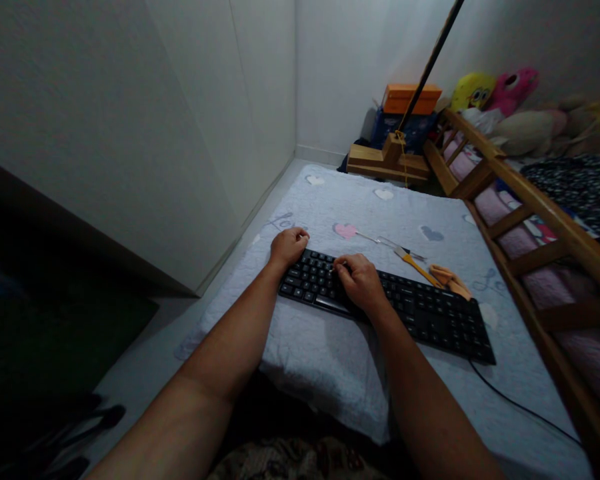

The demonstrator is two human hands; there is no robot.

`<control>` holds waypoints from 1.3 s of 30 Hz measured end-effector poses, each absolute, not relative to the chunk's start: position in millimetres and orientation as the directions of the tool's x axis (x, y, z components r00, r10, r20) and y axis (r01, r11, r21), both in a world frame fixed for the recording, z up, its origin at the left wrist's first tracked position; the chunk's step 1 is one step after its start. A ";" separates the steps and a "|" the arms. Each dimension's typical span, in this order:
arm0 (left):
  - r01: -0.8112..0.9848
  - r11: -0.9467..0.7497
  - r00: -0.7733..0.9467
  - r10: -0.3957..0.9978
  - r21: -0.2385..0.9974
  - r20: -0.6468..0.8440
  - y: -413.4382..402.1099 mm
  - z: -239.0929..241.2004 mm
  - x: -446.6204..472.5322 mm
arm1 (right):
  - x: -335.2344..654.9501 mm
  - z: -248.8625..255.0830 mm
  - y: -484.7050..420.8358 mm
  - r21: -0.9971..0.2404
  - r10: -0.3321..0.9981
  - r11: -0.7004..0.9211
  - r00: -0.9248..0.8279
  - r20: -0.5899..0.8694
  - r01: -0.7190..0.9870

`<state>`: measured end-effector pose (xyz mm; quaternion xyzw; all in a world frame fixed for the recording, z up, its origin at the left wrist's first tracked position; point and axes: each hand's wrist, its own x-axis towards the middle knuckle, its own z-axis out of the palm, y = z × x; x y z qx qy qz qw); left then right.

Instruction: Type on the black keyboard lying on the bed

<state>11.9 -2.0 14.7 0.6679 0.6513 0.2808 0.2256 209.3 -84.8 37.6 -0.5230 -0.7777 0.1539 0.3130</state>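
Note:
A black keyboard (430, 320) lies at a slant on the cloth-covered table, its cable (520, 401) trailing off to the right. My left hand (289, 247) is closed at the keyboard's far left corner, with fingers curled against its edge. Over the left-middle keys, my right hand (359, 280) is bent into a pinch, thumb against fingers; whatever is between them is too small to make out. Behind the keyboard lie a brush with a yellow handle (420, 268), a thin wire tool (387, 243) and a folded orange-brown cloth (450, 280).
A pale tablecloth with hearts (325, 373) covers the table. The wooden bed rail (535, 220) runs along the right side, with plush toys (473, 92) beyond it. A pole on a wooden base (387, 158) and an orange box (411, 99) stand behind; a pale cabinet (205, 133) is left.

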 end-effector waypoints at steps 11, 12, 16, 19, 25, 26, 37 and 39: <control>0.740 -0.039 -0.016 0.997 0.671 0.075 -1.3 13.4 12.0 | 209.6 35.5 -82.7 -0.561 0.912 0.390 -0.224 0.343 0.730; 0.740 -0.040 -0.015 0.997 0.671 0.077 -1.1 13.0 12.0 | 209.8 35.2 -82.4 -0.560 0.911 0.391 -0.222 0.347 0.730; 0.738 -0.055 -0.009 0.996 0.673 0.091 -1.0 12.3 11.9 | 210.5 34.4 -81.5 -0.558 0.911 0.386 -0.209 0.354 0.735; 0.740 -0.053 -0.009 0.996 0.671 0.088 -1.6 12.9 12.3 | 210.5 34.0 -81.0 -0.555 0.915 0.377 -0.205 0.347 0.742; 0.741 -0.056 -0.006 0.996 0.670 0.089 -1.5 12.3 11.9 | 210.0 33.1 -80.6 -0.563 0.915 0.375 -0.197 0.351 0.736; 0.741 -0.056 -0.006 0.996 0.669 0.089 -1.2 12.0 11.8 | 209.8 32.9 -80.5 -0.566 0.915 0.376 -0.196 0.354 0.733; 0.735 -0.045 -0.011 0.997 0.676 0.077 -2.0 13.2 12.6 | 203.0 30.9 -76.8 -0.570 0.913 0.390 -0.223 0.342 0.723; 0.736 -0.044 -0.009 0.997 0.676 0.074 -2.4 13.9 12.9 | 201.4 30.8 -76.7 -0.567 0.910 0.397 -0.230 0.345 0.722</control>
